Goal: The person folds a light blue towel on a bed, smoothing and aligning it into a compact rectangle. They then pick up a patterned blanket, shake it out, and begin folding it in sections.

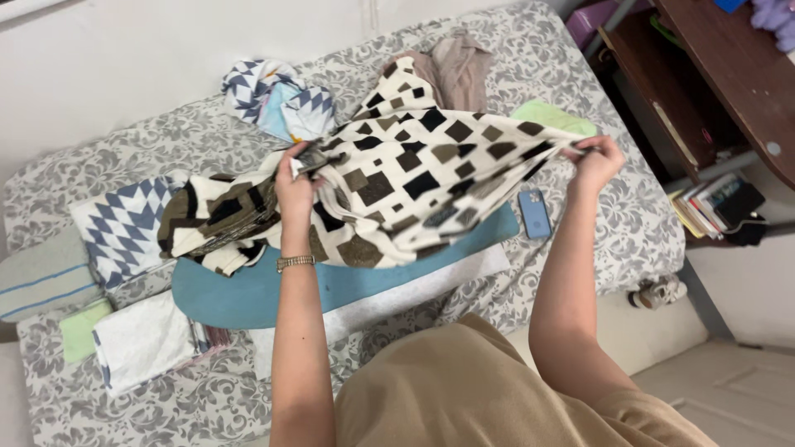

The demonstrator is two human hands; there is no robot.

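Both hands were pinched shut on the shirt [397, 178], a cream one with black and brown squares. Left hand [296, 186] and right hand [595, 161] held it stretched between them, above the bed [580, 232]. Blue mat [248, 294] lay below the grip, phone [535, 213] just under the right hand.

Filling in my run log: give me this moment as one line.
left hand: grips checked garment | right hand: grips its other edge | garment: held spread above blue board | phone: on bed
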